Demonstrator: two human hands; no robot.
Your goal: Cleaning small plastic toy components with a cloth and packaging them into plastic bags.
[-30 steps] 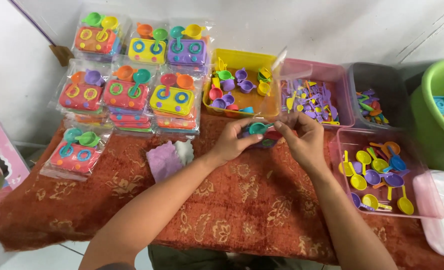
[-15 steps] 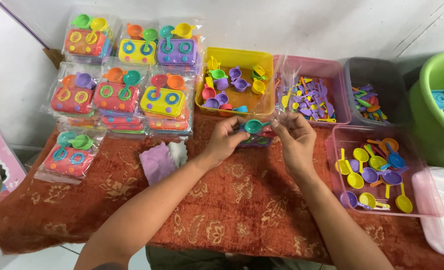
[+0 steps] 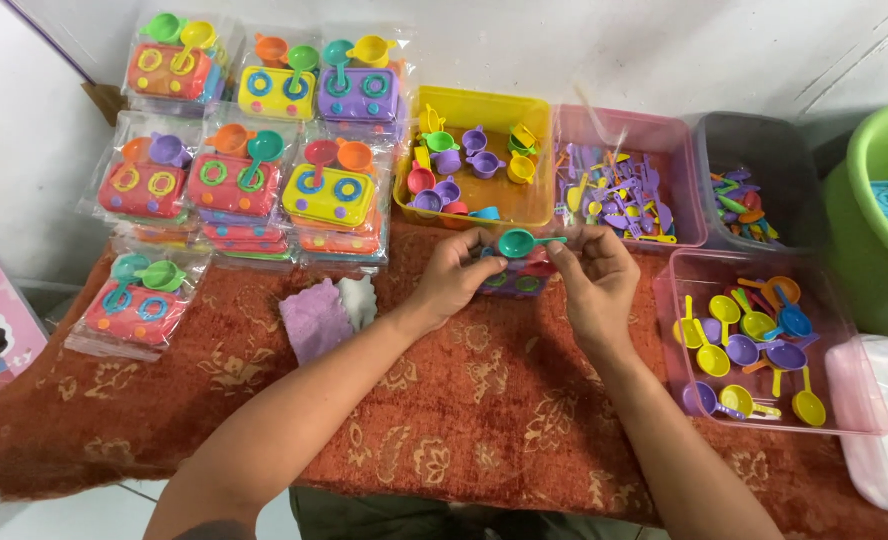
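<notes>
Both my hands meet over the middle of the table with the red patterned cloth. My left hand and my right hand grip a clear plastic packet holding a purple toy stove and a teal toy pan. The pan's bowl shows between my thumbs, its handle pointing right toward my right fingers. The packet is lifted slightly off the cloth.
Sealed packets of toy stoves are stacked at the left. Behind stand a yellow bin of toy cups, a pink bin of purple utensils and a grey bin. A pink bin of toy pans sits right, a green tub beyond. Purple and white cloths lie nearby.
My hands have stayed together on the packet with the teal pan. The view has shifted slightly, so everything sits a little lower in frame.
</notes>
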